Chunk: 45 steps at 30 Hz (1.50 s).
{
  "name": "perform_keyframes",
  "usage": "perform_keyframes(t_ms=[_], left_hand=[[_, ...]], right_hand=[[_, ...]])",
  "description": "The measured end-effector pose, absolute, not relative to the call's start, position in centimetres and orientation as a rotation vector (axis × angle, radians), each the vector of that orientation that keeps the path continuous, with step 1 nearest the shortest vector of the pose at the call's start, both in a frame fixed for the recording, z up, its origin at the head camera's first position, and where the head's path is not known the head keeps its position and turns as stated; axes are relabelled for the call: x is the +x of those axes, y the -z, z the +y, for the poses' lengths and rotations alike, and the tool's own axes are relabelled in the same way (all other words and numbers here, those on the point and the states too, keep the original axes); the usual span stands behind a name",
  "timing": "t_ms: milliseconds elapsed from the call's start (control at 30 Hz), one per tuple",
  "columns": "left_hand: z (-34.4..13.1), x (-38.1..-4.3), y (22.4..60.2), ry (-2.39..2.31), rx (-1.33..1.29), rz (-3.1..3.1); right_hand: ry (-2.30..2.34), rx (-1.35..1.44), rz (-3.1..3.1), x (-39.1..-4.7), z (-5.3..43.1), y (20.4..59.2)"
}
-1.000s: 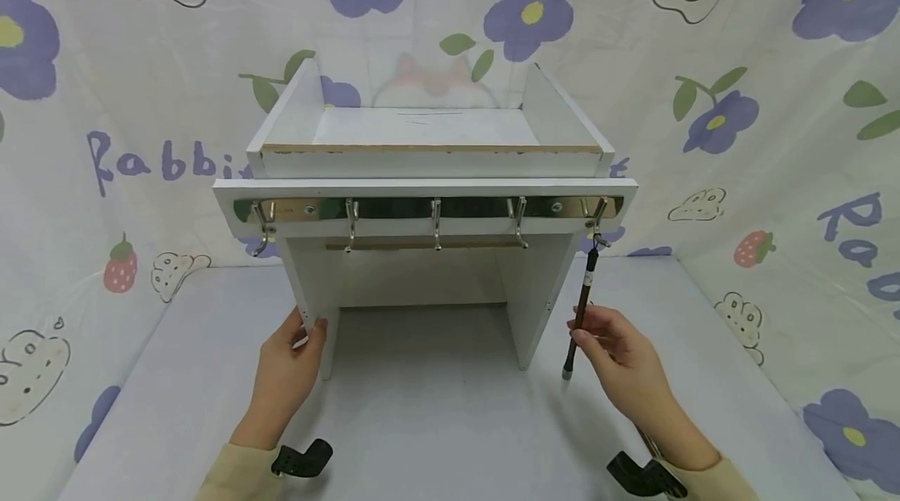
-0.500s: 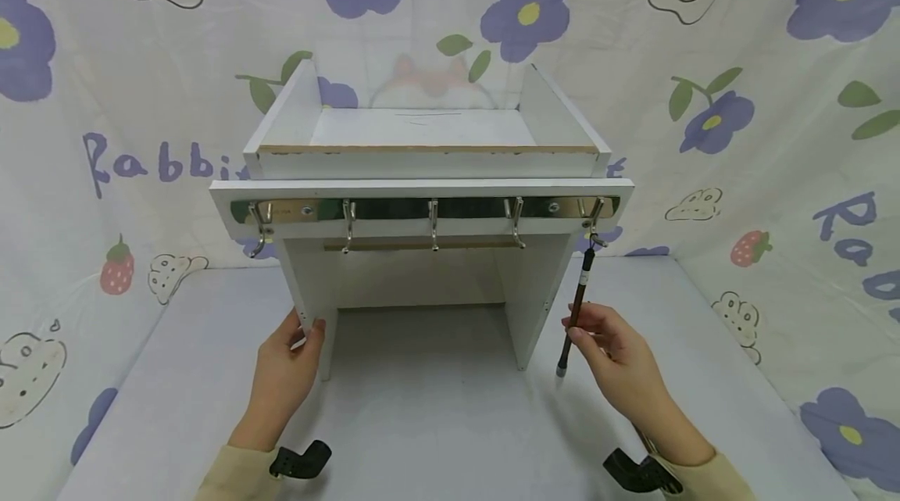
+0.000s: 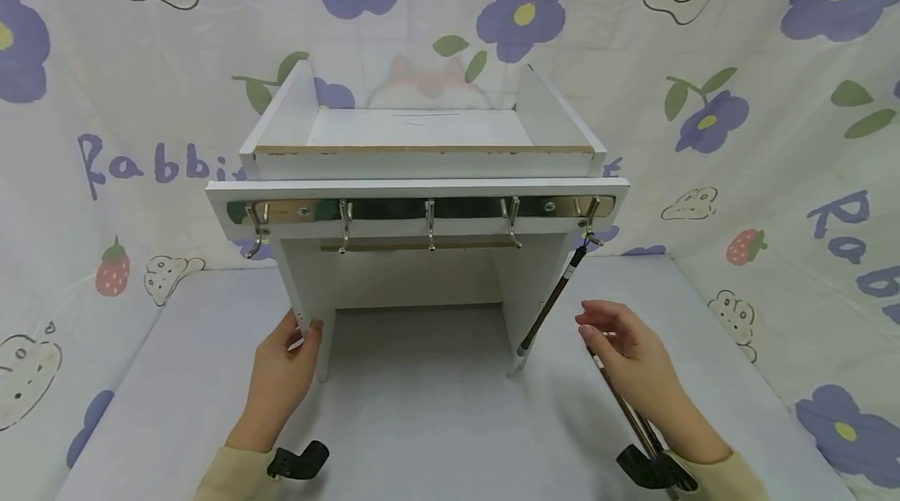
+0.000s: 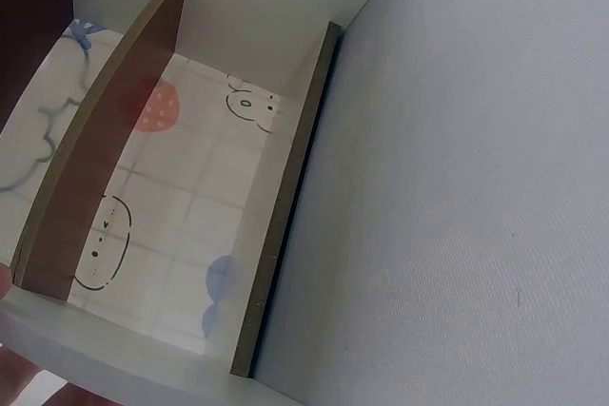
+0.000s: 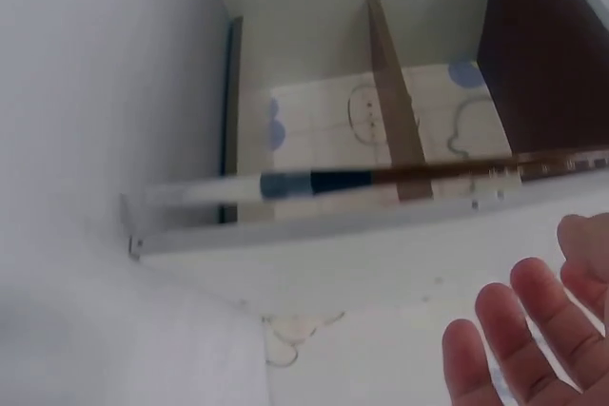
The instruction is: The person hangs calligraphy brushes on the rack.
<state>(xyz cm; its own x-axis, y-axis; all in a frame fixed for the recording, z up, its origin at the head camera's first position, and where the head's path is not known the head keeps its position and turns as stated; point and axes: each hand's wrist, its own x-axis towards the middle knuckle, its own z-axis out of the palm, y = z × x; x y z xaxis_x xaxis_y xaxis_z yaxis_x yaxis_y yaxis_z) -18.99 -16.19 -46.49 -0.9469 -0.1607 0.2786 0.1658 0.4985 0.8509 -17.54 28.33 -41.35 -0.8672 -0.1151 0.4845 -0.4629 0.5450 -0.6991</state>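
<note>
A calligraphy brush (image 3: 551, 302) with a dark handle and pale tip hangs slanted from the rightmost hook (image 3: 593, 212) of a metal hook rail. Its white bristles (image 5: 205, 190) blur across the right wrist view. My right hand (image 3: 636, 356) is just right of the brush, apart from it, fingers loosely bent and holding nothing. My left hand (image 3: 284, 364) grips the front edge of the left side panel (image 3: 302, 282) of a white shelf unit, thumb on the inner side.
Thin brown sticks (image 3: 622, 399) show beneath my right hand and wrist, partly hidden. Several other hooks on the rail (image 3: 394, 209) carry nothing. The shelf's open top tray (image 3: 422, 126) stands above. A patterned cloth (image 3: 703, 251) hangs behind the white table (image 3: 436, 423).
My right hand has let go of the brush and moved slightly right. The brush's lower end has swung left toward the shelf's right panel. My left hand keeps its grip.
</note>
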Motion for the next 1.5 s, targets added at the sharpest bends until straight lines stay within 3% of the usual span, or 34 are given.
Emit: perform_keyframes(t_ms=[700,1100,1500], left_hand=[[-16.2,-19.0,46.5,1.457,-0.004,-2.409],[-16.3,-19.0,46.6,1.443,0.008,-2.427],[-16.3,-19.1,46.7,1.449,0.003,-2.420]], right_hand=[[-1.098,0.070,-2.739,-16.3,35.5,44.6],[-1.130,-0.227,-2.841,-15.9,37.5,47.5],[-1.182,-0.343,-2.874,-16.1,39.1,49.7]])
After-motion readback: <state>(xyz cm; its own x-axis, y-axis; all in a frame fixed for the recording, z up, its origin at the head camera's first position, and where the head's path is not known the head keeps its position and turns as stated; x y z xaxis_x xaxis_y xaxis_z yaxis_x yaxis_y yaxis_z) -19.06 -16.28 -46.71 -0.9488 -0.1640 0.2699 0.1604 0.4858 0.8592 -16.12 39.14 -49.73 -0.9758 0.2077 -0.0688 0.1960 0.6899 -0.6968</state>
